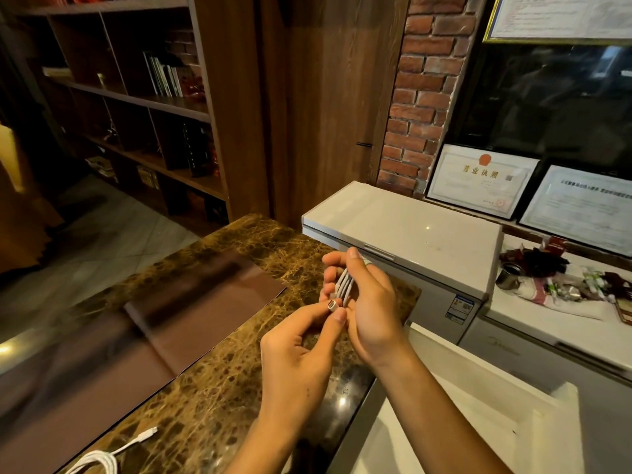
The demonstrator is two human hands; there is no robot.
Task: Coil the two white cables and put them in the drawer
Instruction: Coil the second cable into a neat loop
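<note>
Holding a coiled white cable (343, 285) above the right edge of the marble worktop (219, 381), with the right hand (367, 299) wrapped around the loops, grip closed on the bundle. Pinching the cable's plug end (332, 305) between thumb and forefinger of the left hand (301, 357), grip narrow, just below the coil. Lying loosely coiled at the near left edge of the worktop, a second white cable (102, 461), its plug (149, 433) trailing toward the middle, well apart from both hands. Covering the left part of the worktop, a brown mat (136, 336), bare. Open directly below the right forearm, a white drawer (478, 422), its interior unobstructed where visible. Standing beyond the worktop's far right corner, a white chest freezer (410, 230) with lid shut. Leaving free marble between mat and right edge.
</note>
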